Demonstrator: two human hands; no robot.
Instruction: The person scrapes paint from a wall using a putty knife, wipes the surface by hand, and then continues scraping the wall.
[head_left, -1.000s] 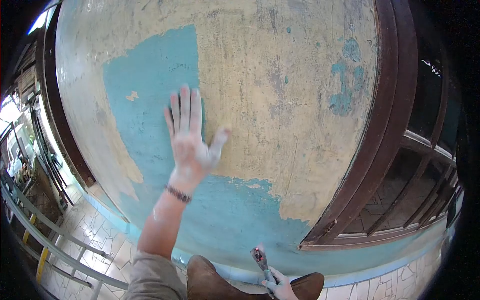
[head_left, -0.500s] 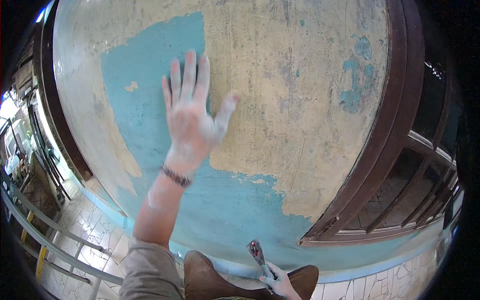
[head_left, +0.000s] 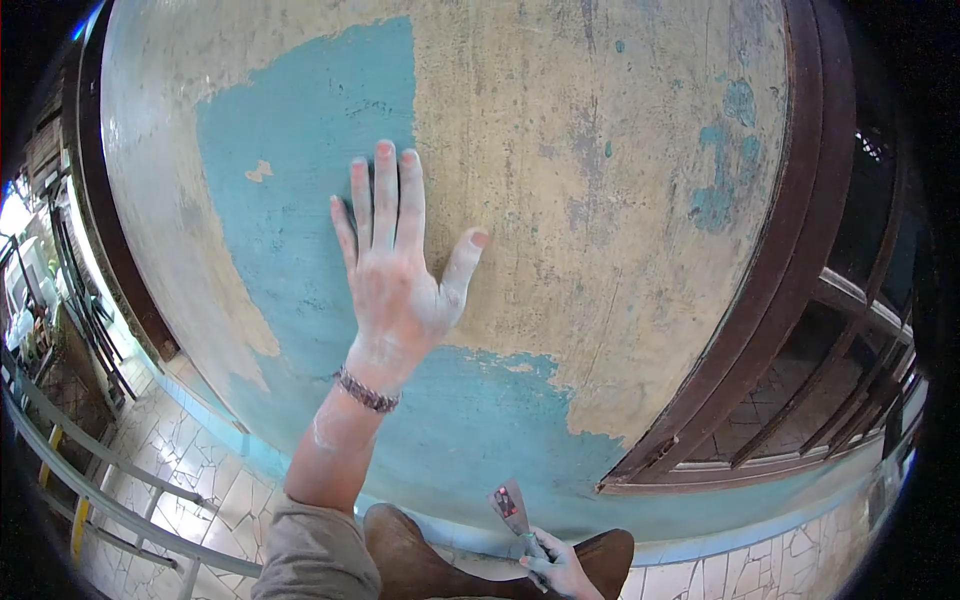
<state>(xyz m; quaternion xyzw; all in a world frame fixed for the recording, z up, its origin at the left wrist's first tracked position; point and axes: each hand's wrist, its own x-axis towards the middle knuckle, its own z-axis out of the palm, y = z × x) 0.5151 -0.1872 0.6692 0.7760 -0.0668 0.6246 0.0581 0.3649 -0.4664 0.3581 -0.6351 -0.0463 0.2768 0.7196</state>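
The cream-and-blue painted wall (head_left: 540, 220) runs past the top edge, as does the dark brown wooden frame (head_left: 792, 250) at right. The whitened left hand (head_left: 395, 290), fingers spread wide, hides part of the paint border; palm contact is unclear. Below, the partly cropped right hand (head_left: 560, 568) grips a flat, grey-bladed scraper (head_left: 510, 506), covering some handle.

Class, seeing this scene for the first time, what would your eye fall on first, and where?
Likely the whitish, spread left hand near the middle of the view, held up at the wall. Behind it, a big ragged turquoise patch stands out against cream areas. Low down, just right of centre, the right hand holds a flat-bladed scraper.
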